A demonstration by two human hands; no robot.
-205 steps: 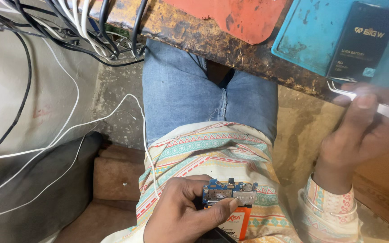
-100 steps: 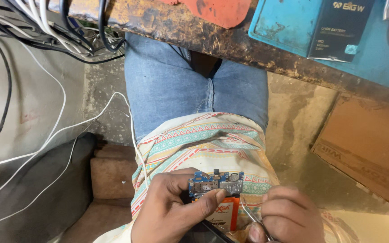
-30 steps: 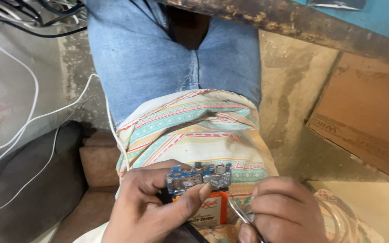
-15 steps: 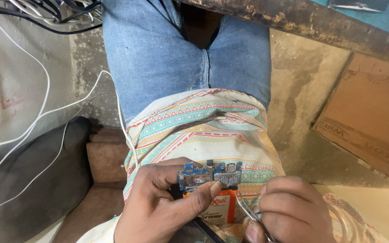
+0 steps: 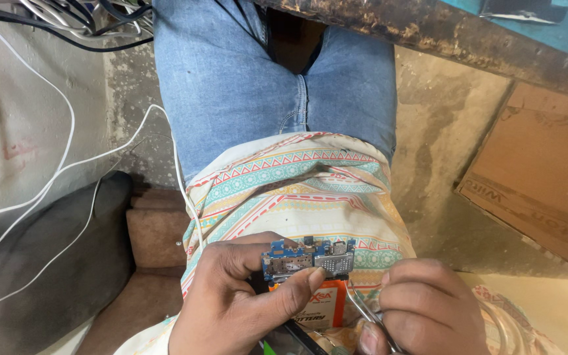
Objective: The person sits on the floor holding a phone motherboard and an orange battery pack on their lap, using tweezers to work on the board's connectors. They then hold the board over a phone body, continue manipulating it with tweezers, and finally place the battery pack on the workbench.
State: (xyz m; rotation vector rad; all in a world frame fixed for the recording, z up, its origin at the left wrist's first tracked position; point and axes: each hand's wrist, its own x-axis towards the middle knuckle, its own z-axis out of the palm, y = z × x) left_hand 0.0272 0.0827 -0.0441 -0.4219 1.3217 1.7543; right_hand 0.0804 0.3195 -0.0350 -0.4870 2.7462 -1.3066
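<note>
In the head view, a small blue rectangular circuit board (image 5: pixel 309 255) studded with metal parts is seen low in the frame, just left of centre. It is pinched by the left hand (image 5: pixel 241 299), thumb across its lower edge and fingers curled behind it, above an orange-labelled flat pack (image 5: pixel 320 307). Its long axis runs left to right across the picture. The right hand (image 5: pixel 425 309), at the lower right, is closed around thin metal tweezers (image 5: pixel 363 314), whose tips are angled up and leftward toward the board's lower right corner, just beside it. The board thus lies up-left of the right hand. A patterned striped cloth (image 5: pixel 297 184) is spread over blue denim jeans (image 5: pixel 244 85) behind both.
</note>
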